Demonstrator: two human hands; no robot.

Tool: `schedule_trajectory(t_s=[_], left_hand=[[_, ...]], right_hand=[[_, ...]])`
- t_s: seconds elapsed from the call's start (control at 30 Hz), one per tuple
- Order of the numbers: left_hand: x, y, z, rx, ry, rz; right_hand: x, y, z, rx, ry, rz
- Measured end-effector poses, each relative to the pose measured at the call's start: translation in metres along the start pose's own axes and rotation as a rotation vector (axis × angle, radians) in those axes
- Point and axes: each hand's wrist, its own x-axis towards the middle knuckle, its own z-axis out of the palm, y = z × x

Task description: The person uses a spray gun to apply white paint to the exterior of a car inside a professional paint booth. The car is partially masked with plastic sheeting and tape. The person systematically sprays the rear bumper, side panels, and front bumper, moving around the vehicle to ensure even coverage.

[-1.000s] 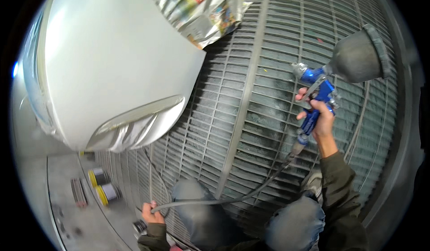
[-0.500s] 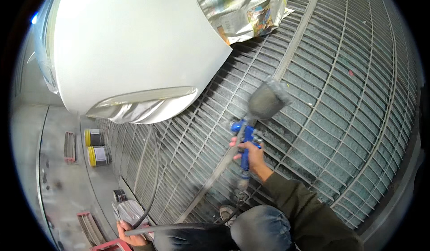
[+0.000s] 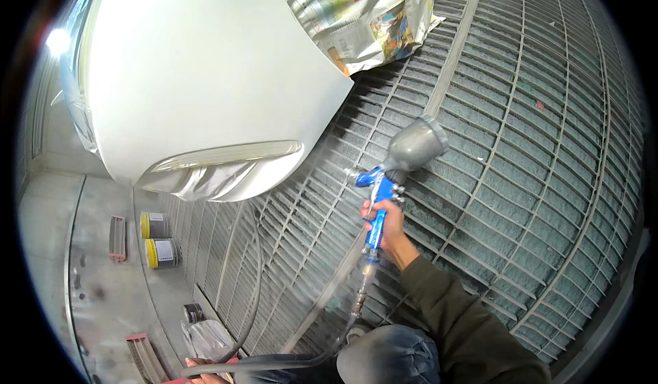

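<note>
My right hand (image 3: 388,225) grips a blue spray gun (image 3: 375,219) with a grey cup (image 3: 415,144) on top, its nozzle toward the lower right edge of a large white body panel (image 3: 209,69), apparently a little apart from it. A hose fitting (image 3: 360,300) hangs below the handle, joined to a grey hose (image 3: 288,363). My left hand (image 3: 204,373), low at the bottom edge and partly cut off, is closed around that hose. The panel has a masked recess (image 3: 226,156) near its lower edge and printed paper masking (image 3: 349,21) at its upper right.
A metal floor grate (image 3: 514,165) spans the right and middle. At left, on the grey floor, are two yellow-and-grey cans (image 3: 163,252), a small dark can (image 3: 194,312), two long red-and-grey objects (image 3: 118,238) and a plastic-wrapped item (image 3: 209,337). My knee (image 3: 384,356) shows below.
Since a second ago, the spray gun in my right hand has moved left toward the panel, and my left hand has dropped left and down with the hose. The view has shifted too.
</note>
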Motion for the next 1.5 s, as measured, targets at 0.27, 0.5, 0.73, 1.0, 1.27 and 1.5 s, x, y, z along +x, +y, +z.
schedule_trajectory(t_s=[0.27, 0.5, 0.73, 1.0, 1.27, 1.5], left_hand=[[0.011, -0.018, -0.003, -0.32, -0.161, -0.117], [-0.014, 0.027, 0.038, -0.299, -0.091, -0.073], [-0.022, 0.109, 0.05, 0.063, -0.434, 0.338], [-0.035, 0.148, 0.059, 0.063, -0.531, 0.336], [-0.035, 0.14, 0.052, 0.034, -0.471, 0.291], [-0.032, 0.131, 0.053, 0.004, -0.463, 0.243]], right_hand=[[0.028, -0.11, 0.01, 0.055, -0.07, -0.32], [-0.023, -0.185, 0.051, -0.258, -0.275, -0.525], [-0.093, -0.115, 0.058, -0.782, -0.159, -0.429], [-0.087, -0.097, 0.083, -1.177, -0.382, -0.283], [-0.055, -0.152, 0.096, -1.24, 0.03, -0.817], [-0.081, -0.146, 0.129, -1.176, -0.082, -0.589]])
